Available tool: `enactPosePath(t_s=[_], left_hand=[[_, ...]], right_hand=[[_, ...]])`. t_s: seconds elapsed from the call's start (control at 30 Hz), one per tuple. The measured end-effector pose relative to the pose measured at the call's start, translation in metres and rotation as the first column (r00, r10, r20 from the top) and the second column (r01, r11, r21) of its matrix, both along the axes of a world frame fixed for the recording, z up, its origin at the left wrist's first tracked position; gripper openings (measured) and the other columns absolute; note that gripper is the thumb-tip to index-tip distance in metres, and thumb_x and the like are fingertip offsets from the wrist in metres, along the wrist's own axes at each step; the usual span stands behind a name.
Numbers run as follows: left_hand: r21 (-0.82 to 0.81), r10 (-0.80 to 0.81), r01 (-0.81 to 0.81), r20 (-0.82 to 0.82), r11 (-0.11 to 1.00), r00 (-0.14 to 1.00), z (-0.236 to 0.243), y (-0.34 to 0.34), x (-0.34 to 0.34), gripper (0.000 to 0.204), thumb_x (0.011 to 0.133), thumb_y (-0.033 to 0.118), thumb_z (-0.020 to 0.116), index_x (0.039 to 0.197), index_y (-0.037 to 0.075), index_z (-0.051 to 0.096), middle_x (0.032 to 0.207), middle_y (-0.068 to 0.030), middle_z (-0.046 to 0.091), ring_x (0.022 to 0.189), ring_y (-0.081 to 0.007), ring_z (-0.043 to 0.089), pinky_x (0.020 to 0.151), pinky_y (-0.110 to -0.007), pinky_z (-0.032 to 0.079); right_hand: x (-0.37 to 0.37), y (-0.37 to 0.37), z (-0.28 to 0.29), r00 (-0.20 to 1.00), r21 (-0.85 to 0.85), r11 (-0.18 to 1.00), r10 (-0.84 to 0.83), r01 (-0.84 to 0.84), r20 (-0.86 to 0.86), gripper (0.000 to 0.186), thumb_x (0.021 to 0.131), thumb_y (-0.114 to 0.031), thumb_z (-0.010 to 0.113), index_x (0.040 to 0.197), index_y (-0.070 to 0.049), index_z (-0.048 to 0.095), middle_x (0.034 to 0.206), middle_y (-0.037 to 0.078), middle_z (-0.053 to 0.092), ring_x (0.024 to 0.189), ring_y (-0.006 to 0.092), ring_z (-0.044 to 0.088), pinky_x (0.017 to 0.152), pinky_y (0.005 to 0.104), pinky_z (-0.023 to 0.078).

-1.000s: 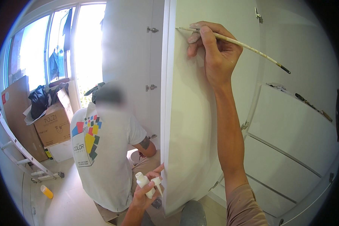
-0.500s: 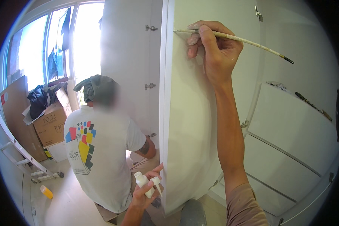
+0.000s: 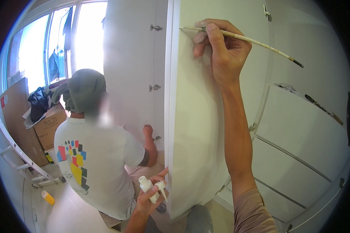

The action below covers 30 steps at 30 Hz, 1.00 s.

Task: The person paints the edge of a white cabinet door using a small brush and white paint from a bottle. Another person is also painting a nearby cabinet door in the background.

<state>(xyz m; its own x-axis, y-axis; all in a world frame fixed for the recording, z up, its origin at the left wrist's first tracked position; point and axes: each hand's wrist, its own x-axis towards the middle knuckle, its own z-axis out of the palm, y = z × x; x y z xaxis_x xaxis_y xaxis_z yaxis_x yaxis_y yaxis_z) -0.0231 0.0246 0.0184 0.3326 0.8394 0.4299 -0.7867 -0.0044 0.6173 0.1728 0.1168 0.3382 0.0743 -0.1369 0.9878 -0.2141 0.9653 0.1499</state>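
My right hand (image 3: pixel 228 48) pinches a thin paintbrush (image 3: pixel 260 41) with a pale, paint-stained handle and a dark end. Its tip touches the cream cabinet door (image 3: pixel 200 112) near the upper left edge, and my fingers show whitish smears. Low beside the door's edge, my left hand (image 3: pixel 144 202) is closed round a small white bottle (image 3: pixel 147 187). A white cap with a thin applicator stem (image 3: pixel 162 189) is held in the same hand, off the bottle. The bottle's neck points up, slightly tilted.
A co-worker (image 3: pixel 93 155) in a white printed shirt and grey head cloth sits at left, facing another cabinet. A ladder (image 3: pixel 21 165), cardboard boxes (image 3: pixel 50 128) and a yellow-orange container (image 3: pixel 48 197) are farther left. White drawers (image 3: pixel 299 136) at right bear a dark-handled brush (image 3: pixel 319 105).
The brush tip and my right hand have shifted slightly up along the door's edge. The co-worker has straightened and leaned left, with a hand now raised at the other cabinet. My left hand stays put.
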Motion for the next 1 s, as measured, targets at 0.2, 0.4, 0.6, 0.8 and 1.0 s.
enactPosePath(t_s=[0.2, 0.4, 0.6, 0.8, 1.0], left_hand=[[0.005, 0.012, -0.012, -0.017, 1.0, 1.0, -0.003, 0.012, 0.008, 0.025, 0.086, 0.018, 0.063, 0.105, 0.002, 0.057, 0.155, -0.0148, 0.028, 0.057, -0.0109, 0.051, 0.051, -0.026, 0.037], [-0.024, 0.013, -0.014, -0.04, 1.0, 0.999, -0.024, -0.026, -0.017, 0.025, 0.086, 0.019, 0.063, 0.103, 0.002, 0.057, 0.156, -0.0149, 0.025, 0.062, -0.01, 0.053, 0.052, -0.025, 0.038], [0.003, -0.016, 0.016, -0.049, 1.0, 0.999, -0.044, -0.062, -0.042, 0.025, 0.087, 0.02, 0.064, 0.103, 0.003, 0.057, 0.157, -0.0136, 0.023, 0.066, -0.0088, 0.055, 0.052, -0.024, 0.038], [0.005, -0.004, 0.004, -0.063, 1.0, 0.998, -0.039, -0.026, -0.032, 0.024, 0.087, 0.019, 0.063, 0.104, 0.003, 0.057, 0.158, -0.0139, 0.021, 0.064, -0.0087, 0.055, 0.052, -0.024, 0.037], [0.026, 0.066, -0.064, -0.091, 0.998, 0.994, -0.021, -0.001, -0.011, 0.03, 0.088, 0.022, 0.062, 0.106, 0.0, 0.056, 0.153, -0.016, 0.032, 0.05, -0.0102, 0.046, 0.053, -0.029, 0.038]], right_hand=[[0.006, 0.017, -0.007, 0.999, -0.002, 0.999, 0.041, -0.041, -0.031, 0.013, 0.09, -0.003, 0.059, 0.086, 0.006, 0.067, 0.067, 0.009, 0.064, 0.051, 0.0142, 0.06, 0.047, 0.0254, 0.048], [-0.016, -0.032, -0.026, 0.999, -0.002, 1.0, 0.021, -0.022, -0.044, 0.013, 0.09, -0.004, 0.059, 0.086, 0.006, 0.067, 0.066, 0.009, 0.064, 0.051, 0.014, 0.06, 0.046, 0.0252, 0.047], [-0.036, -0.073, -0.047, 0.999, 0.021, 0.999, -0.041, 0.042, -0.023, 0.015, 0.092, -0.001, 0.055, 0.092, 0.007, 0.068, 0.068, 0.012, 0.065, 0.048, 0.0156, 0.058, 0.046, 0.0255, 0.047], [-0.028, -0.037, -0.041, 0.998, 0.016, 0.999, 0.028, -0.027, -0.049, 0.014, 0.09, -0.004, 0.059, 0.085, 0.006, 0.067, 0.066, 0.009, 0.064, 0.05, 0.0139, 0.059, 0.046, 0.0258, 0.047], [-0.008, -0.002, -0.028, 0.998, -0.019, 0.998, 0.067, -0.066, 0.022, 0.013, 0.09, -0.004, 0.06, 0.087, 0.007, 0.067, 0.067, 0.009, 0.064, 0.053, 0.0148, 0.06, 0.047, 0.0256, 0.048]])
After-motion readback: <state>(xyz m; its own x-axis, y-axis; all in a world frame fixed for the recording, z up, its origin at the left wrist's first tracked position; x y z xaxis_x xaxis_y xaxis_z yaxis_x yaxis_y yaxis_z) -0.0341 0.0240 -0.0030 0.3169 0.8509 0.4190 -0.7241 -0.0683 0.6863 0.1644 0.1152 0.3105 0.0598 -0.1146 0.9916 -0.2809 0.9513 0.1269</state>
